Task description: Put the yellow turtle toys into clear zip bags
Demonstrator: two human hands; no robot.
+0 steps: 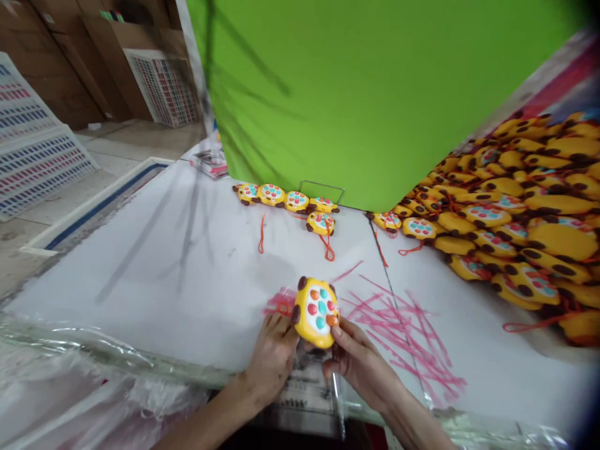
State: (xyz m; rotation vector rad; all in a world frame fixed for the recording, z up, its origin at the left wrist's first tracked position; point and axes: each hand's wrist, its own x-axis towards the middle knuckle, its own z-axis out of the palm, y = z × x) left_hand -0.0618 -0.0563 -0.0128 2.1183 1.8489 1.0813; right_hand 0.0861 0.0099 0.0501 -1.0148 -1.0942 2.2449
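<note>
A yellow animal-shaped toy (pixel 315 312) with brown feet and a white face of coloured bumps is held up at the table's near edge. My right hand (pixel 359 359) grips its lower right side, thumb on the front. My left hand (pixel 272 356) is closed at the toy's left, and a small orange cord loop (pixel 282 308) pokes out above its fingers. What else the left fingers hold is hidden. Below the hands is a dark area with blurred print (pixel 307 387), and a clear shiny strip (pixel 338 403) hangs under my right hand.
A white tabletop (pixel 154 275) bears pink marker strokes (pixel 412 337). Similar toys stand in a row (pixel 272 195) before a green panel (pixel 351 94). A large pile of toys (pixel 497 231) covers the right side. White plastic crates (pixel 42 150) and cardboard boxes (pixel 60 62) are at left.
</note>
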